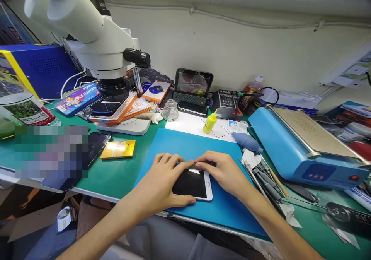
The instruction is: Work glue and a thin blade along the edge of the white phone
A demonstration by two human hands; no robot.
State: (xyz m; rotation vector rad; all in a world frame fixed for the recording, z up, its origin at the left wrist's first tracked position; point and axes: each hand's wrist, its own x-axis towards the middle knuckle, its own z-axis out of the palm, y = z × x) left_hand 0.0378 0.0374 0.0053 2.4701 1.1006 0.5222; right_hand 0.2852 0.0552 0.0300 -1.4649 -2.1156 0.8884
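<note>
A white-framed smartphone (pixel 194 184) with a dark screen and a round home button lies face up on the blue mat (pixel 226 209). My left hand (pixel 164 180) spans its left part, thumb along the near edge and fingers over the far edge, gripping it. At the far edge my right hand (pixel 222 169) is closed, with thumb and fingertips pinched together close to my left index fingertip. Anything between those right fingertips is too small or too hidden to make out.
A microscope (pixel 87 31) stands at the back left above stacked boxes. Behind the mat are a yellow bottle (pixel 210 122) and a glass jar (pixel 170 110). To the right lie a blue air blower (pixel 247 141), tools and a blue heating plate machine (pixel 301 151). A yellow box (pixel 118 149) lies left.
</note>
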